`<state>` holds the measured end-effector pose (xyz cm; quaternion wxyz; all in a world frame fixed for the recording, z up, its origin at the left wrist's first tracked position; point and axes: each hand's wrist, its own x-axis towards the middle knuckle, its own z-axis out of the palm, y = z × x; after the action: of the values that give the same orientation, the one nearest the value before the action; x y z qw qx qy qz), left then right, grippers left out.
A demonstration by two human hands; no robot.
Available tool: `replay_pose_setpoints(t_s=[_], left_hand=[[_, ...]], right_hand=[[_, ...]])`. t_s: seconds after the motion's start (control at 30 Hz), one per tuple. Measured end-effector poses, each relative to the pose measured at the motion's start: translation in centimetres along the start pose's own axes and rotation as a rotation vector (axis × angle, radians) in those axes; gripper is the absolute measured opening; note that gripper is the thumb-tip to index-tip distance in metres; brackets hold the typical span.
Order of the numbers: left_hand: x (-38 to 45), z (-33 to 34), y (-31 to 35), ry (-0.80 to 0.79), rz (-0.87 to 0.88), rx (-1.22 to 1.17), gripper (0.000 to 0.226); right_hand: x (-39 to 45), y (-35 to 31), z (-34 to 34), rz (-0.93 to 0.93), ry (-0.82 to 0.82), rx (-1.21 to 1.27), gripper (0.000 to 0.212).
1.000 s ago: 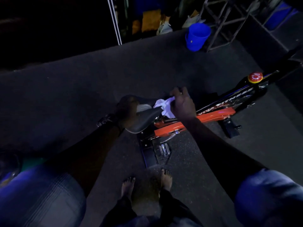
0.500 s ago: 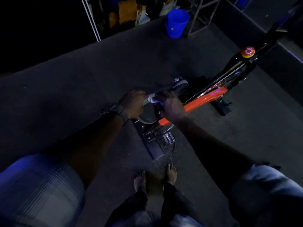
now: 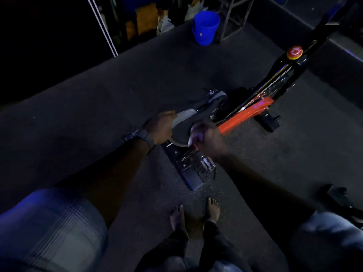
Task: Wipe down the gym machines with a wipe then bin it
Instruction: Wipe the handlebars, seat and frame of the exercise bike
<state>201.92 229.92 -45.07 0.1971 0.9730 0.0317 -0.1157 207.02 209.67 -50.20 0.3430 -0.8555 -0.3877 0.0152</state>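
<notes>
An exercise bike with an orange and black frame (image 3: 247, 114) stands on the dark floor in front of me. Its black and grey saddle (image 3: 186, 122) points toward the upper right. My left hand (image 3: 160, 127) grips the saddle's rear left edge. My right hand (image 3: 206, 137) is blurred at the saddle's right rear and holds a white wipe (image 3: 194, 134) bunched against it. Most of the wipe is hidden under the fingers. A red knob (image 3: 294, 52) sits on the frame farther along.
A blue bucket (image 3: 205, 27) stands at the back beside a metal frame (image 3: 233, 18). The bike's rear base bar (image 3: 188, 171) lies just ahead of my bare feet (image 3: 194, 214). Another dark machine part (image 3: 337, 197) shows at the right edge.
My right hand has drawn the wipe back along the saddle, from near its nose to its rear right side. My left hand stays on the saddle's back edge. The view has shifted.
</notes>
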Motion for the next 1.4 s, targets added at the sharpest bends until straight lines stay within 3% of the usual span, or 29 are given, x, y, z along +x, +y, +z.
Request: replay_pose_setpoints(t_s=[0.07,0.1,0.23,0.3,0.33,0.47,0.53,0.63,0.73,0.8,0.87,0.97,1.1,1.17,1.3,1.4], left_hand=[[-0.1,0.3,-0.1,-0.008,-0.012,-0.025,0.054],[-0.1,0.5,0.0,-0.004,-0.017,-0.039,0.054],[-0.1,0.5,0.8,0.003,-0.069,-0.043,0.058],[-0.2,0.4,1.4,0.007,-0.09,-0.031,0.057],[-0.4,0.4,1.6,0.013,-0.104,-0.034,0.057],[-0.8,0.8,2.7,0.031,-0.159,-0.07,0.056],[-0.8,1.1,3.0,0.057,-0.176,-0.075,0.055],[-0.7,1.7,3.4,0.1,-0.205,-0.084,0.056],[-0.7,2.2,4.0,0.145,-0.216,-0.082,0.058],[-0.8,2.4,4.2,0.157,-0.222,-0.072,0.057],[-0.8,2.6,4.2,0.167,-0.235,-0.053,0.057],[-0.6,3.1,4.6,0.19,-0.269,-0.058,0.06],[-0.8,3.7,5.9,0.21,-0.317,-0.07,0.062],[-1.0,3.7,6.9,0.216,-0.352,-0.071,0.061],[-1.1,3.6,7.9,0.215,-0.405,-0.117,0.061],[-1.0,3.5,8.5,0.218,-0.449,-0.129,0.061]], right_hand=[[1.7,-0.1,0.3,0.181,0.171,-0.022,0.02],[2.0,-0.9,0.9,0.184,0.192,-0.032,0.022],[-1.6,-4.1,3.5,-0.086,0.048,0.023,0.022],[-4.1,-2.9,4.2,-0.083,-0.03,0.062,0.018],[-4.7,-2.2,4.5,-0.005,-0.013,0.084,0.017],[-2.3,-0.3,4.4,0.637,0.332,0.363,0.014],[-1.3,-0.3,4.8,0.76,0.397,0.462,0.015],[-2.1,-3.4,6.4,0.919,0.336,0.65,0.008],[-3.1,-4.4,7.8,1.118,0.215,0.826,0.026],[-2.5,-3.2,6.8,1.125,0.241,0.815,0.033],[-1.0,-2.2,3.8,1.048,0.277,0.863,0.01],[3.5,1.5,-0.5,0.917,0.469,0.889,0.016],[6.7,5.8,-1.7,0.925,0.572,0.893,0.026],[6.0,4.6,-0.6,0.929,0.501,0.916,0.013],[1.6,0.7,5.0,0.898,0.3,0.826,0.022],[-0.3,1.3,4.8,0.835,0.179,0.827,0.015]])
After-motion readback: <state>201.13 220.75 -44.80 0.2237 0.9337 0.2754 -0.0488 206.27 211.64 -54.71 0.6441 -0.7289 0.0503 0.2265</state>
